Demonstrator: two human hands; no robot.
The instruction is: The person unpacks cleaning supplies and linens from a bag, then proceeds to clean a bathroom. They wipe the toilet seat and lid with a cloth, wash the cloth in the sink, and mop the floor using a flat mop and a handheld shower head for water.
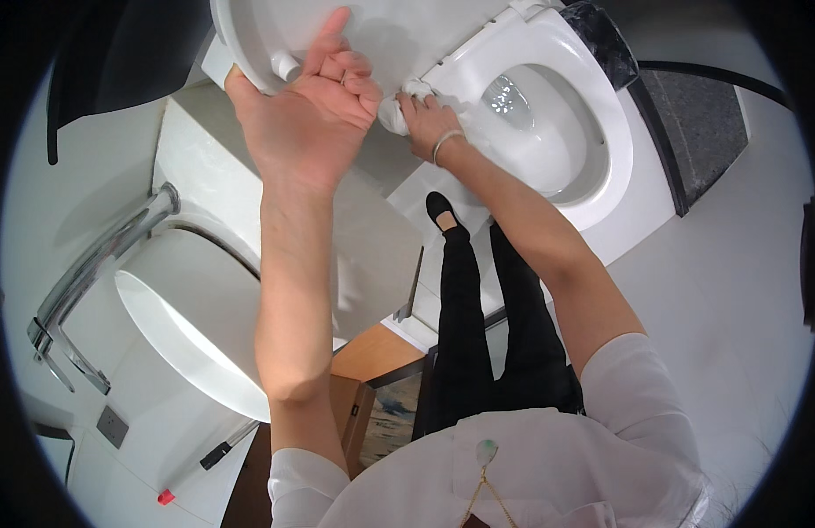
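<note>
My left hand (pixel 315 112) is raised palm up at the rim of the tilted-up white toilet lid (pixel 246 39). The rim passes between thumb and palm, and the fingers are loosely curled with the index finger extended. A small white bumper (pixel 286 66) shows on the lid beside the palm. My right hand (pixel 434 129), with a bangle at the wrist, presses a crumpled white cloth or tissue (pixel 393 117) near the hinge side of the toilet. The white toilet seat (pixel 615 158) lies down around the bowl (pixel 559 152), where water glints.
A white washbasin (pixel 189 310) with a chrome faucet (pixel 104 264) is at left. Beyond the toilet stands a bin with a black liner (pixel 595 43). A black-gripped handle (pixel 216 455), a small red object (pixel 166 496) and a wall socket (pixel 112 426) are at lower left.
</note>
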